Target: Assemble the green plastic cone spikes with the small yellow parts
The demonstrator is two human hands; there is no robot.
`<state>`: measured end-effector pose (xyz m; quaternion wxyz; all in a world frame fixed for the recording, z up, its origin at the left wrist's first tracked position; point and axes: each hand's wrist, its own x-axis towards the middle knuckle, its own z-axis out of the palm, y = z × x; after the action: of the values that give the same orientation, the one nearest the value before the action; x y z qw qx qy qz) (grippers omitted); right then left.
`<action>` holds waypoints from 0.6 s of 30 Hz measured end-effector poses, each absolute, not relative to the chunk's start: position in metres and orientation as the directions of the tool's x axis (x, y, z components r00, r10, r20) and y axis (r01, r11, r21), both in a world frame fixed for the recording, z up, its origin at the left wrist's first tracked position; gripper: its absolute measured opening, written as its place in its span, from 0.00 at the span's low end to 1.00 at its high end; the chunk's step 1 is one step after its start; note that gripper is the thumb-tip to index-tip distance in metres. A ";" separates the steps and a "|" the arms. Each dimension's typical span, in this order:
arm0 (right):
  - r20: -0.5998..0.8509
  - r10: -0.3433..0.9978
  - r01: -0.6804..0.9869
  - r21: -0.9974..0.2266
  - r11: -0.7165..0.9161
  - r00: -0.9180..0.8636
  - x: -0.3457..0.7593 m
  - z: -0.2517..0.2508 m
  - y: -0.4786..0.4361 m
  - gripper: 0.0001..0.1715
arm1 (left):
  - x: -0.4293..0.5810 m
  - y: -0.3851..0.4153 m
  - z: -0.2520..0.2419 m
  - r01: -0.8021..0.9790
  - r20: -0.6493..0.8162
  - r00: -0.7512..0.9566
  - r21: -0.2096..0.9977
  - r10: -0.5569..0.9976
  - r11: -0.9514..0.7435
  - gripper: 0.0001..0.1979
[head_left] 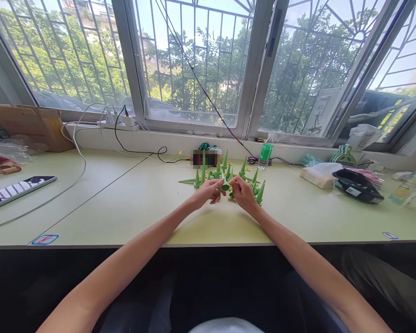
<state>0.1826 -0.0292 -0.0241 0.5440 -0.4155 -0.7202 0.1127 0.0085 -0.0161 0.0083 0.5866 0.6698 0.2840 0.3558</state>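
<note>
Holds a green cone (225, 186) in the left hand (208, 192), fingers closed on it just above the table (125, 203). Meets the same cone from the other side with the right hand (243, 194), fingertips curled in against it; cannot tell whether gripping or only touching. Hands close together, nearly knuckle to knuckle, both forearms stretched out over the near edge.

Cone itself: plain green plastic, small, with a wide round open end towards the camera and the rest hidden between the fingers.

Just behind the hands, a pile of green spikes (229, 172), some upright with points up, one lying flat and pointing left, a few yellow bits among them. Behind the pile, against the sill, a blurred dark and red thing (205, 158).

To the right of that, a clear bottle (265, 152) with a green label, upright, fill level too small to read. Farther right, a white packet (318, 176) touching a black pouch (357, 186), both shut. Well off to the left, a phone (17, 190) lying flat, a white cable (74, 157) and an open cardboard box (34, 124), inside not visible.
</note>
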 end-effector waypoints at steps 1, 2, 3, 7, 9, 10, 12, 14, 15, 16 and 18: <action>0.688 0.723 0.478 -0.616 0.626 -0.060 0.183 -0.024 -0.029 0.18 | 0.008 -0.016 0.008 -0.026 0.155 0.584 0.985 0.797 -0.173 0.25; 0.686 0.726 0.482 -0.618 0.621 -0.056 0.183 -0.024 -0.030 0.19 | 0.008 -0.016 0.008 -0.012 0.168 0.583 0.980 0.795 -0.198 0.24; 0.682 0.730 0.486 -0.621 0.615 -0.052 0.183 -0.023 -0.030 0.19 | 0.008 -0.016 0.007 0.002 0.182 0.578 0.974 0.795 -0.225 0.23; 0.670 0.741 0.486 -0.632 0.604 -0.049 0.182 -0.023 -0.030 0.20 | 0.009 -0.015 0.004 0.032 0.253 0.542 0.947 0.801 -0.320 0.24; 0.675 0.736 0.485 -0.627 0.610 -0.052 0.182 -0.023 -0.030 0.21 | 0.009 -0.015 0.003 0.038 0.283 0.533 0.933 0.797 -0.357 0.24; 0.678 0.733 0.487 -0.623 0.611 -0.053 0.182 -0.023 -0.030 0.22 | 0.009 -0.016 0.003 0.042 0.297 0.533 0.926 0.792 -0.376 0.23; 0.678 0.733 0.497 -0.619 0.608 -0.051 0.182 -0.023 -0.029 0.22 | 0.009 -0.017 0.003 0.049 0.324 0.530 0.911 0.783 -0.410 0.22; 0.677 0.735 0.505 -0.618 0.602 -0.049 0.182 -0.023 -0.029 0.23 | 0.009 -0.017 0.003 0.059 0.344 0.529 0.897 0.776 -0.438 0.22; 0.675 0.736 0.508 -0.618 0.600 -0.048 0.182 -0.023 -0.028 0.23 | 0.009 -0.016 0.003 0.068 0.353 0.528 0.889 0.773 -0.452 0.22; 0.674 0.737 0.511 -0.618 0.598 -0.047 0.182 -0.024 -0.028 0.23 | 0.009 -0.016 0.003 0.078 0.363 0.523 0.881 0.771 -0.467 0.22; 0.673 0.738 0.511 -0.619 0.596 -0.045 0.182 -0.024 -0.029 0.22 | 0.010 -0.014 0.001 0.101 0.397 0.499 0.856 0.770 -0.507 0.22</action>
<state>0.1823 -0.0286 -0.0236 0.5356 -0.4367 -0.7150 0.1061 0.0105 -0.0136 0.0007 0.4067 0.7642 0.2852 0.4114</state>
